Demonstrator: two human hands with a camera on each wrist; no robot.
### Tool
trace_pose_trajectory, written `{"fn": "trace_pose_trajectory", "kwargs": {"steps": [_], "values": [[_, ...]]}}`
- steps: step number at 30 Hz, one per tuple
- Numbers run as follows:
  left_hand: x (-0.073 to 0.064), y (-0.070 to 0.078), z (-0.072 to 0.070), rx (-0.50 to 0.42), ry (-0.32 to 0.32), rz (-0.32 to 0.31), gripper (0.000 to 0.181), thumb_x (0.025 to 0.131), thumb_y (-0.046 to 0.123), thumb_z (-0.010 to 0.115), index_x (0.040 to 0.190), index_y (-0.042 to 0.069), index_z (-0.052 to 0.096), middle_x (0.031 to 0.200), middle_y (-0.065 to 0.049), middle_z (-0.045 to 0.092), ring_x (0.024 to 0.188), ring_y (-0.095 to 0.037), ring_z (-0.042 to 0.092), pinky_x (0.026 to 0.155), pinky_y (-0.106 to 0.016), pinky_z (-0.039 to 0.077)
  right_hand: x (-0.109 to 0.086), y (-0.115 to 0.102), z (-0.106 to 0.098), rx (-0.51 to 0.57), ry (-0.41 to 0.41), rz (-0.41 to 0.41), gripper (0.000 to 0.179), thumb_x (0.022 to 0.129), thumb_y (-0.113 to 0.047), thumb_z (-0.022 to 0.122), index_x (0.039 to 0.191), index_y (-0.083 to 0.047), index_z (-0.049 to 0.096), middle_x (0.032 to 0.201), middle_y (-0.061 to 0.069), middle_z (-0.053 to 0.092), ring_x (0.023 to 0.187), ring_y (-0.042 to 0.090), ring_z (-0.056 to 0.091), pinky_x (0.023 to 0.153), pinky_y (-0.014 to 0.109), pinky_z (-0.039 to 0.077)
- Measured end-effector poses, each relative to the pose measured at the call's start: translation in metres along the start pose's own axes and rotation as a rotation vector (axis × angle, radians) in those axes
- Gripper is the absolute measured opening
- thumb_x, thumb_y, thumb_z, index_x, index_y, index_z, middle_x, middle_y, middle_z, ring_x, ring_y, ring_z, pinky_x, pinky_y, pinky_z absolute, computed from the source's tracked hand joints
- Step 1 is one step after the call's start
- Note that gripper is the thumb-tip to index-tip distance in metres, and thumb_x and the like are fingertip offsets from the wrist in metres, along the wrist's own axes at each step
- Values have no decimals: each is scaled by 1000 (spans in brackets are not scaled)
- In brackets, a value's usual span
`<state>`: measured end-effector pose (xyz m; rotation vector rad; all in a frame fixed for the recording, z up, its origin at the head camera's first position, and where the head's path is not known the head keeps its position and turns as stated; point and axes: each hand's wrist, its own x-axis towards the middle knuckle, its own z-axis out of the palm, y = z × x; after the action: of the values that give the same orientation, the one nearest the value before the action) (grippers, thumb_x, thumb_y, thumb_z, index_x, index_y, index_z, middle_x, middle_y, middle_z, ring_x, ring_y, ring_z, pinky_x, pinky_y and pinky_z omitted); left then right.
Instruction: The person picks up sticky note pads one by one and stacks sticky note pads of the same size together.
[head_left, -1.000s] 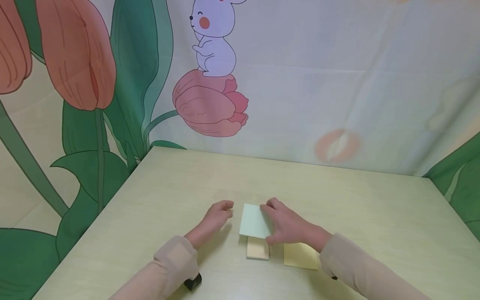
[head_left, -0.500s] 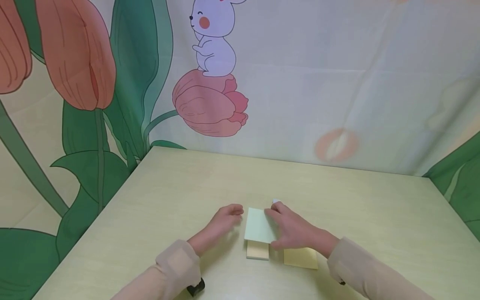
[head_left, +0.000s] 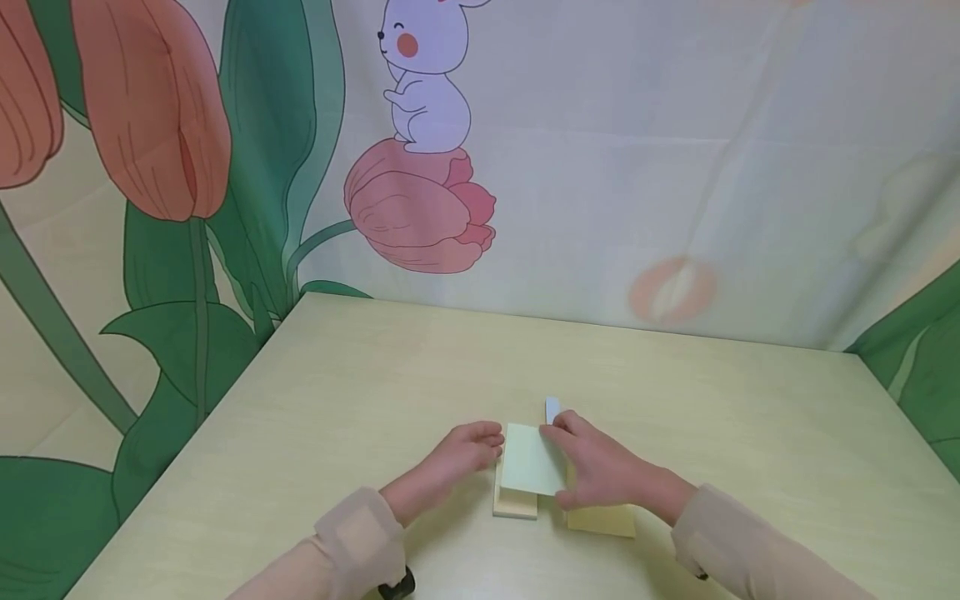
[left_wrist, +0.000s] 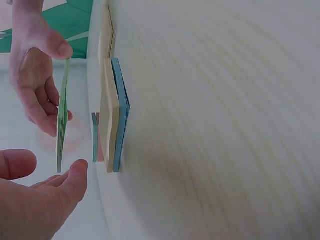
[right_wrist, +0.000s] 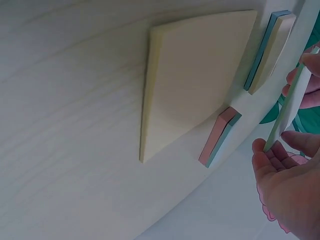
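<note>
A pale green sticky note pad (head_left: 531,460) is raised over the table, its right edge pinched between the thumb and fingers of my right hand (head_left: 603,467). My left hand (head_left: 465,454) is at the opposite edge, fingers loosely extended. In the left wrist view, the left thumb and fingers lie to either side of the green pad's near edge (left_wrist: 60,150) with a gap showing. Below the raised pad is a narrower cream and blue pad (head_left: 514,505), partly covered. A square yellow pad (head_left: 600,522) lies under my right hand.
Behind the right hand lies a small narrow pad (head_left: 552,407), pink and teal (right_wrist: 220,137) in the right wrist view. The pale wood table (head_left: 420,358) runs back to a curtain (head_left: 600,167) printed with tulips and a rabbit.
The green pad and both hands have shifted right and toward me. More of the small narrow pad shows behind the right hand.
</note>
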<state>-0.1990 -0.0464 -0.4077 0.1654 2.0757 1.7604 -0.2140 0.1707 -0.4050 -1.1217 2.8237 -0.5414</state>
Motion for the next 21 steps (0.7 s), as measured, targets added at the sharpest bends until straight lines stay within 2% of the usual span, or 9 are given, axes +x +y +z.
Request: {"fn": "trace_pose_trajectory", "kwargs": {"steps": [6,14,21], "values": [[-1,-1,5,5,-36,6,54,79,-2,39,131,-10,30,132,-26,39,122,-37,38,87,-32,38,-7,2,-2,7,-17,13,78,60,-25,70,128,1,42,113,2,40,87,10,41,71,20,41],[-5,0,12,-7,-89,-21,47,87,4,39,130,-11,31,132,-28,38,121,-38,38,97,-45,36,-17,7,-1,4,-23,45,79,59,-24,69,128,1,41,114,3,39,88,10,41,71,21,41],[-8,5,20,-25,-124,-32,45,88,4,39,129,-12,32,132,-28,38,120,-38,40,96,-44,38,-24,12,0,-14,-21,51,77,58,-24,70,126,0,43,112,3,41,90,11,43,72,23,43]]}}
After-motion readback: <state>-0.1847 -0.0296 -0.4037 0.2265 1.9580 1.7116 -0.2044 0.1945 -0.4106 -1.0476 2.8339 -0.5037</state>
